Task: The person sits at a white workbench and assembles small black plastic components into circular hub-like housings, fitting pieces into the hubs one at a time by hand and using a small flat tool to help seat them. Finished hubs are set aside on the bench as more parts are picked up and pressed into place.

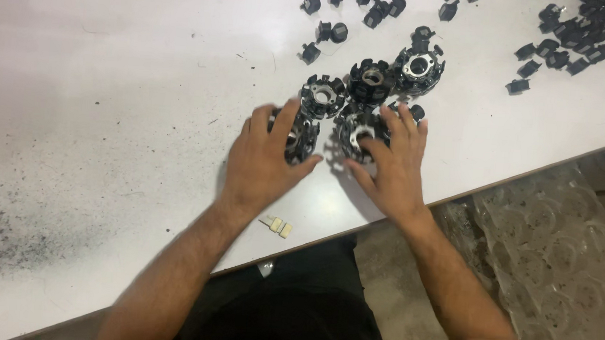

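I am resting my left hand [264, 157] flat over one black slotted ring [303, 138] and my right hand [392, 162] over another [357, 129], fingers spread, not gripping. Both are lying on the white tabletop [109, 92] near its edge; best pressing evenly, keeping them level.
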A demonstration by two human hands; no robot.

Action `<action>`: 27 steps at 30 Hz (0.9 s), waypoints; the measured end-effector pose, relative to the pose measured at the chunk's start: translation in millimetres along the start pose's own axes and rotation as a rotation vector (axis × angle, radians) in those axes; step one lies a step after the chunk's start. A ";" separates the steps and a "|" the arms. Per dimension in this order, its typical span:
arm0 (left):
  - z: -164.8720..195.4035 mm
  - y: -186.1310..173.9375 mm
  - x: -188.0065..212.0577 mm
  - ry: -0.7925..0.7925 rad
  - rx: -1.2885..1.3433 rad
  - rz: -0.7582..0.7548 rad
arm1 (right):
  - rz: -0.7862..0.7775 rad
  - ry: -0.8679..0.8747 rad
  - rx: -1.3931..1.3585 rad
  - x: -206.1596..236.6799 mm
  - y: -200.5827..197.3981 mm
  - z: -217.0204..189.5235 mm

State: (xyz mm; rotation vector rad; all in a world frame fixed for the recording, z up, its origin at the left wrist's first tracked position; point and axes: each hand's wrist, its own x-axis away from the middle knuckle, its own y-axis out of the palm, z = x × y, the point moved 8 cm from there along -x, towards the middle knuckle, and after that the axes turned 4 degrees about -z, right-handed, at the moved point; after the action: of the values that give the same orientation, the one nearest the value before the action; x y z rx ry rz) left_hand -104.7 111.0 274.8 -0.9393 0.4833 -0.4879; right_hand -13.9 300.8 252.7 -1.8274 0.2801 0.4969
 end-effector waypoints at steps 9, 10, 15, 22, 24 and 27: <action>-0.1 11.7 -39.1 0.002 -0.028 0.008 | -0.138 0.075 0.058 -43.9 19.7 15.4; -1.2 14.5 -35.2 0.003 -0.031 -0.021 | -0.125 0.064 0.044 -36.8 17.3 13.9; 5.9 28.8 -37.7 0.084 -0.092 -0.104 | 0.050 0.151 0.076 -33.3 -4.9 60.1; 79.9 92.5 -55.3 0.305 -0.053 -0.270 | -0.148 0.375 0.109 -23.7 2.5 152.8; 106.5 102.4 -72.4 0.371 -0.110 -0.262 | -0.137 0.374 0.127 -22.9 -10.4 171.2; 119.4 78.8 -97.3 0.421 -0.051 -0.020 | 0.015 0.281 0.091 -19.4 -49.6 187.5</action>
State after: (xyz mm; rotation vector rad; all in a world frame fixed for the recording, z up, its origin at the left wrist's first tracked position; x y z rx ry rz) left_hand -97.1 283.5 285.3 -0.8918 0.8705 -0.6993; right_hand -45.9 492.9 257.5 -1.8055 0.4997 0.2312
